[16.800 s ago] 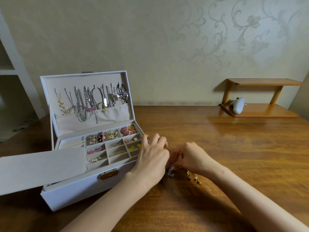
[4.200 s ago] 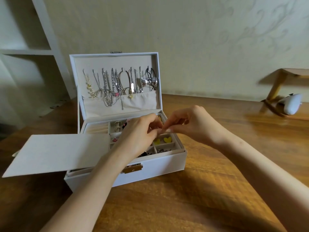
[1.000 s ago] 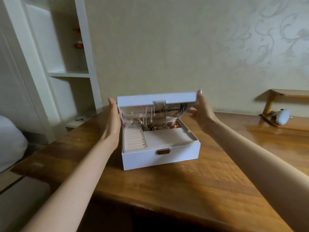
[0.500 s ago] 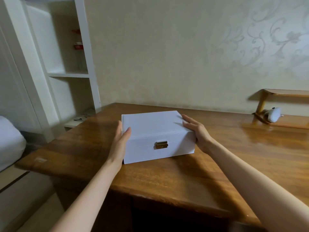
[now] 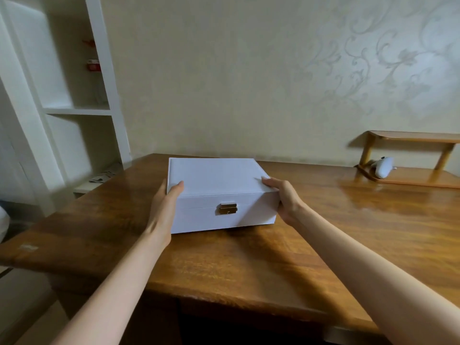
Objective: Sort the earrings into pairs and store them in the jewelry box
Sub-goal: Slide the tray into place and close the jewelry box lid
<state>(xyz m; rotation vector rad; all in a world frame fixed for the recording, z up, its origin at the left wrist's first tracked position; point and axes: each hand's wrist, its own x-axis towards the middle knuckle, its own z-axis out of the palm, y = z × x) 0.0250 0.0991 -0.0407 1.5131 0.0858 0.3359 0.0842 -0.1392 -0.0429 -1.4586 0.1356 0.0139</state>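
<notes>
Near edge first: the table [image 5: 224, 265] shows bare wood in front of the box, with no loose earrings in view, unlike 16.8 s ago, when several lay by the hands. Left hand [image 5: 165, 207] is flat against the box's left wall, thumb tip up on the lid edge, fingers not curled that I can see. It presses and grips nothing. Right hand [image 5: 286, 200] mirrors it: fingers near-straight on the lid's right edge, palm on the side wall, nothing pinched. The jewelry box [image 5: 216, 180] sits between them on the table, lid fully down. That's the change: 1.0 s ago the lid was half lowered with both hands on it, and the necklaces and compartments still showed. 4.2 s ago the fingers were over the open compartments. Since 0.5 s ago there is only a small shift: the left hand has slid up from the front-left corner, and the right has drawn back toward the lid's front corner. The earrings are out of sight, so I judge them stored, but the pairing can't be checked now. The gold clasp [image 5: 227, 209] spans the seam, and I can't tell whether it is latched. That's likely the only step left. Further back, the small wooden shelf [image 5: 410, 138] with a white object [image 5: 383, 166] under it and the white bookcase [image 5: 74, 110] look the same as before.
</notes>
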